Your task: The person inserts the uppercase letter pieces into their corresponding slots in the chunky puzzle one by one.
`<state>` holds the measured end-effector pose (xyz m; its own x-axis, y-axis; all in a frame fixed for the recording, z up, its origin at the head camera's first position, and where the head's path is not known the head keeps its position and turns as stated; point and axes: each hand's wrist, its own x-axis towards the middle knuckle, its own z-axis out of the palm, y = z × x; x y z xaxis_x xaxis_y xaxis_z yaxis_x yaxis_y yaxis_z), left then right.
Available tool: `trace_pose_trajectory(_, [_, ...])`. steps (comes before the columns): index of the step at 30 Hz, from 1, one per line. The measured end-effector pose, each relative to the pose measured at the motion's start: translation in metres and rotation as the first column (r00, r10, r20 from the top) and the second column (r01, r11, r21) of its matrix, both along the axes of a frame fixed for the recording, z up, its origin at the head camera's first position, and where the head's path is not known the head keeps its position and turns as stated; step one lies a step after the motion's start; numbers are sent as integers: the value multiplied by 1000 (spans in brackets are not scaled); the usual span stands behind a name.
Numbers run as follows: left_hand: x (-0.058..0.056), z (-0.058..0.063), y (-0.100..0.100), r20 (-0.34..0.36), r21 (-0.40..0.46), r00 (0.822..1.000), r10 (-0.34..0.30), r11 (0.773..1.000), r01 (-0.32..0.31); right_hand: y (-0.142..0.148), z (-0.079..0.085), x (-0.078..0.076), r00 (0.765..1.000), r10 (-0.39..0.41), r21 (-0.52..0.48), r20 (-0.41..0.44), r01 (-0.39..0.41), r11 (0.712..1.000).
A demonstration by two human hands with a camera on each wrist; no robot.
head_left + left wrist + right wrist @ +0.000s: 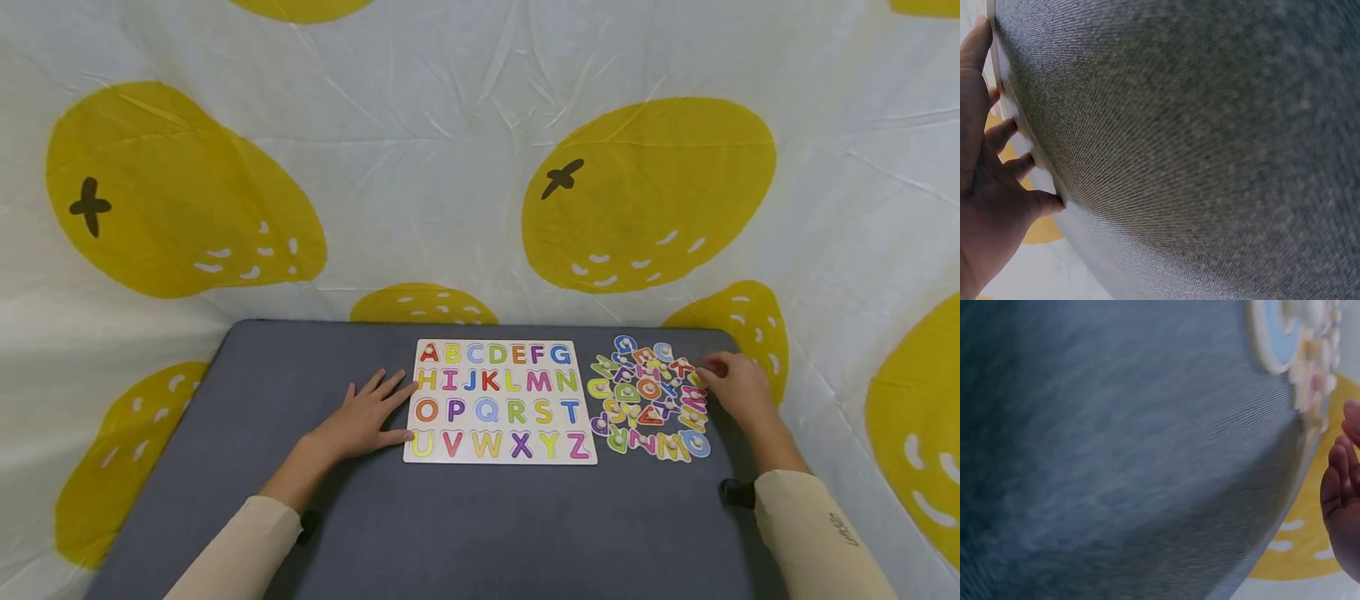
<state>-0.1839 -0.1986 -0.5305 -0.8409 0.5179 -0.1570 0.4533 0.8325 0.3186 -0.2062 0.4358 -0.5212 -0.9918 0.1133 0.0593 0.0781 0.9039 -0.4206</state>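
A white alphabet puzzle board (500, 392) with rows of coloured letters A to Z lies on the table. My left hand (366, 421) rests spread at its left edge, thumb and fingertips touching the rim; the left wrist view shows the fingers (1019, 165) apart. Right of the board is a heap of loose knobbed letter pieces (648, 390), some overlapping. At the heap's far right side my right hand (738, 385) has bent fingers, the tips beside a yellow-green piece (696, 380). Its fingers (1335, 472) are partly cut off in the right wrist view; I cannot tell whether they pinch a piece.
The table (510, 525) is covered in dark grey cloth, its back edge just beyond the board. A white curtain (420, 208) with yellow fruit prints hangs behind and at both sides. A blue round letter piece (696, 443) lies at the heap's near right corner.
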Motion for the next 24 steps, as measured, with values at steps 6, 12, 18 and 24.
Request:
trace_pose_trajectory(6, [1, -1, 0, -8, 2, 1000, -2, 1000, 2, 5, -7, 5, 996, -63, 35, 67, 61, 998])
trace_pose_trajectory(12, [1, -1, 1, -10, 2, 1000, -3, 1000, 3, 5, -9, 6, 993, -80, 28, 88, 78, 997])
trace_pose_trajectory(18, [0, -1, 1, 0, 21, 1000, 6, 1000, -6, -10, 6, 4, 999, -24, 24, -25, 25, 999])
trace_pose_trajectory(24, [0, -1, 1, 0, 26, 1000, 9, 1000, -9, -49, 24, 0, 997, 64, -16, -47, -65, 998])
